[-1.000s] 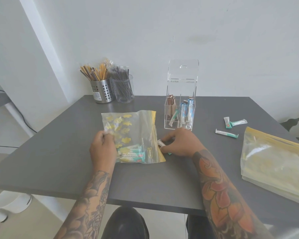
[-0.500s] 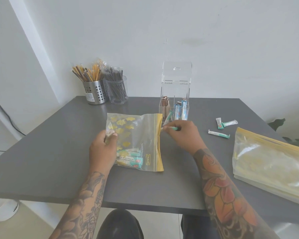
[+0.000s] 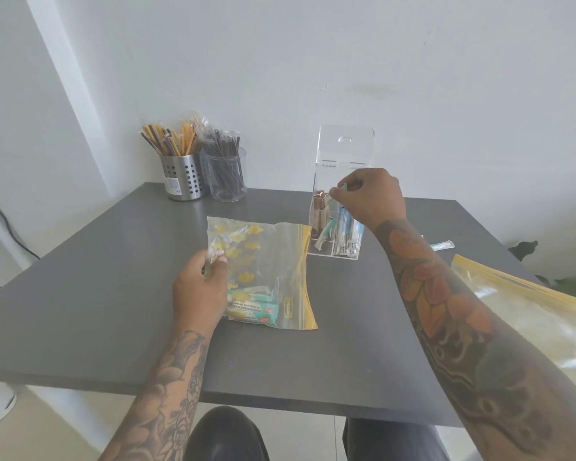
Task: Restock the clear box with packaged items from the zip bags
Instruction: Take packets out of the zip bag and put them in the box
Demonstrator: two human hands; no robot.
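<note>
My right hand [image 3: 369, 194] pinches a teal packet [image 3: 345, 186] over the clear box [image 3: 336, 227] at 12 o'clock; left hand [image 3: 200, 287] grips the zip bag [image 3: 266, 271] corner on the counter [image 3: 113, 294].

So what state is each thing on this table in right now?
Clear box: lid up, partly stocked.
Zip bag: flat on the table, a few packets inside.
Left hand: grips the zip bag's edge.
Right hand: pinches a green-tipped packet above the clear box.
Second zip bag: lying at the table's right.
Metal holder: upright, full.
</note>
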